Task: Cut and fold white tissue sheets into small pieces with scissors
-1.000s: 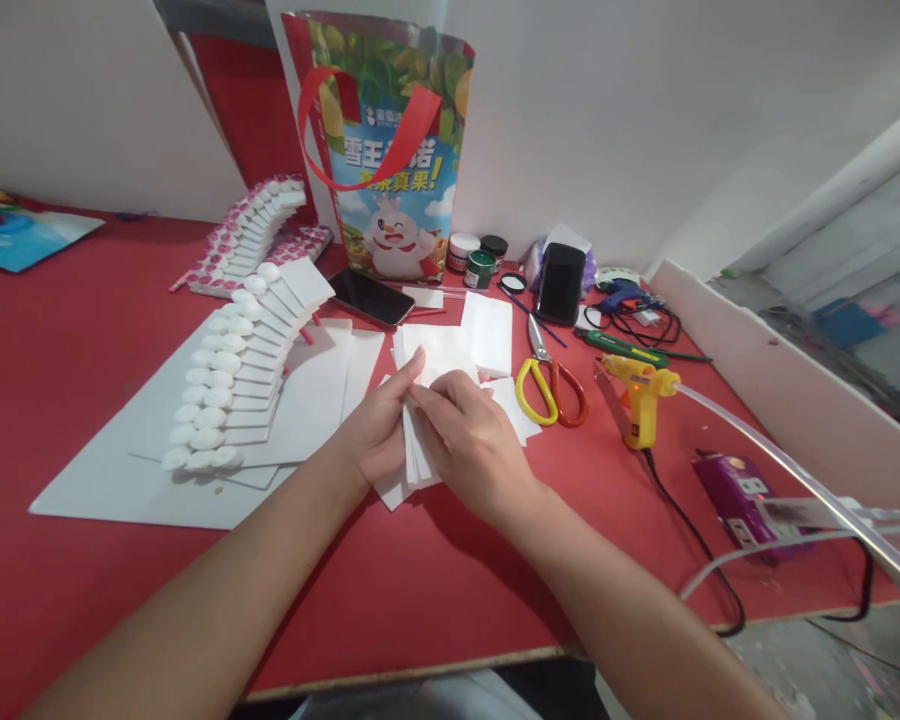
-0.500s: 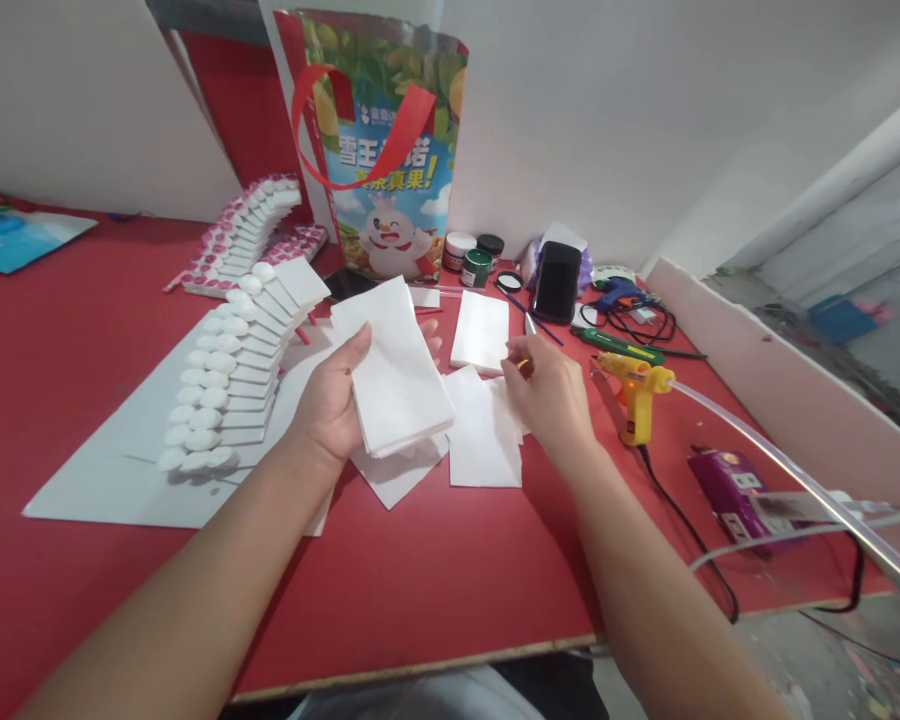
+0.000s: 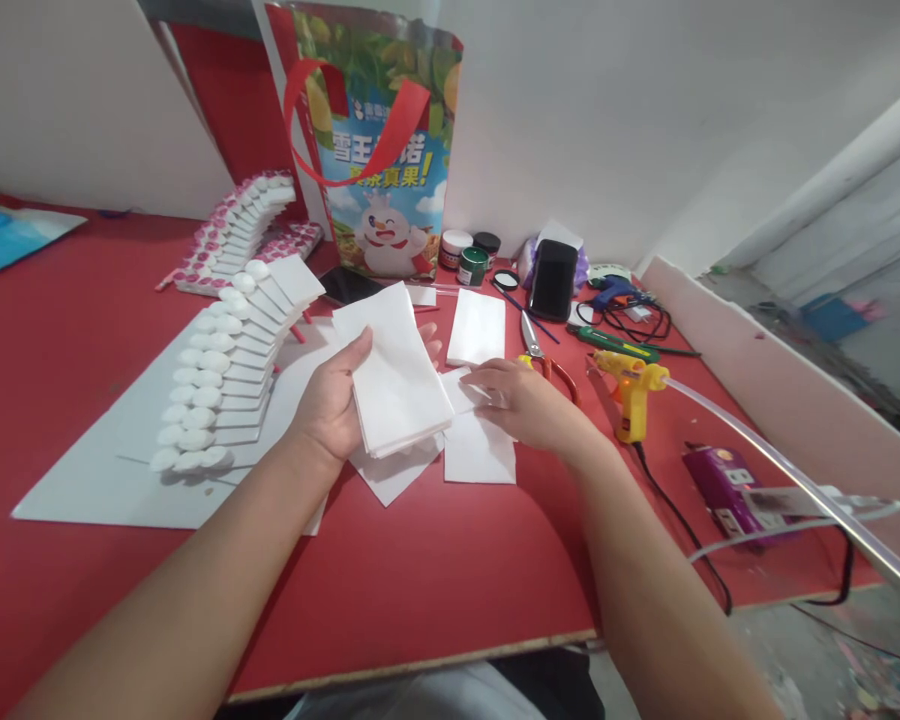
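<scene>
My left hand (image 3: 337, 395) is closed around a stack of white paper sheets (image 3: 401, 375), thumb on top and fingertips showing past the far edge. My right hand (image 3: 529, 405) lies over loose white paper sheets (image 3: 480, 455) on the table, its fingers stretched out and touching them. Just beyond that hand lies a pair of scissors (image 3: 531, 338) with orange and yellow handles, partly covered by the hand. Another neat stack of white paper (image 3: 477, 328) rests behind the loose sheets.
At left, a curved row of folded white card pieces with white oval tips (image 3: 217, 370) stands on white board (image 3: 82, 470). A yellow glue gun (image 3: 634, 395) with a long clear stick is at right. A printed bag (image 3: 382, 150), paint jars (image 3: 472, 265) and a phone (image 3: 554, 282) stand behind.
My right hand has moved left from over the scissors onto the loose sheets, and its fingers have stretched out. More of the scissors shows. My left hand keeps its stack.
</scene>
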Demonstrator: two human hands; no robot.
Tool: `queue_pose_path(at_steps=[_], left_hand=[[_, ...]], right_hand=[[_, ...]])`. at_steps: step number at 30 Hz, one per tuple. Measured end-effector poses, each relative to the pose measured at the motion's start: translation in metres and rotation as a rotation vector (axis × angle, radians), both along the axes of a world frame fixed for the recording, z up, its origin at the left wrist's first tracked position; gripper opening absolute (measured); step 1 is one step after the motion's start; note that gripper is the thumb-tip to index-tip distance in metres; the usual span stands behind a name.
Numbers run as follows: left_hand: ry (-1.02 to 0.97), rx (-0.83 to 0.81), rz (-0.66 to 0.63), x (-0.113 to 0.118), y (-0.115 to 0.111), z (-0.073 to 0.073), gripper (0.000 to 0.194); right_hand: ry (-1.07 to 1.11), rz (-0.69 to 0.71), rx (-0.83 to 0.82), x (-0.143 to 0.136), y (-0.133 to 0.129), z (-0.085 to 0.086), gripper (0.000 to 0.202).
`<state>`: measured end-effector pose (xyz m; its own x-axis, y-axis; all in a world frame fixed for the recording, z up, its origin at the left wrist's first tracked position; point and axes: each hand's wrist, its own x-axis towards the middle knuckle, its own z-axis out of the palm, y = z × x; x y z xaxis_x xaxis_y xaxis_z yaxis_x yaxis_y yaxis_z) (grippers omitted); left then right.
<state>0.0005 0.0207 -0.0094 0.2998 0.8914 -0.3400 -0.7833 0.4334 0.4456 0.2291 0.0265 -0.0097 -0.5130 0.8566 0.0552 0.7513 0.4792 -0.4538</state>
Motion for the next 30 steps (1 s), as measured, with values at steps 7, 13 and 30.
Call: queue_pose_path(at_steps=[7, 13, 30], left_hand=[[0.008, 0.001, 0.007, 0.002, -0.001, 0.002, 0.058], [0.028, 0.009, -0.053, 0.003, -0.002, 0.002, 0.058], [0.056, 0.168, -0.27, 0.031, -0.022, -0.01, 0.028]], right_hand=[[0.206, -0.276, 0.188, 0.0, 0.003, 0.0, 0.015], [0.775, -0.68, 0.165, 0.008, 0.006, 0.014, 0.017], [1.201, -0.385, -0.534, -0.036, -0.027, 0.034, 0.036]])
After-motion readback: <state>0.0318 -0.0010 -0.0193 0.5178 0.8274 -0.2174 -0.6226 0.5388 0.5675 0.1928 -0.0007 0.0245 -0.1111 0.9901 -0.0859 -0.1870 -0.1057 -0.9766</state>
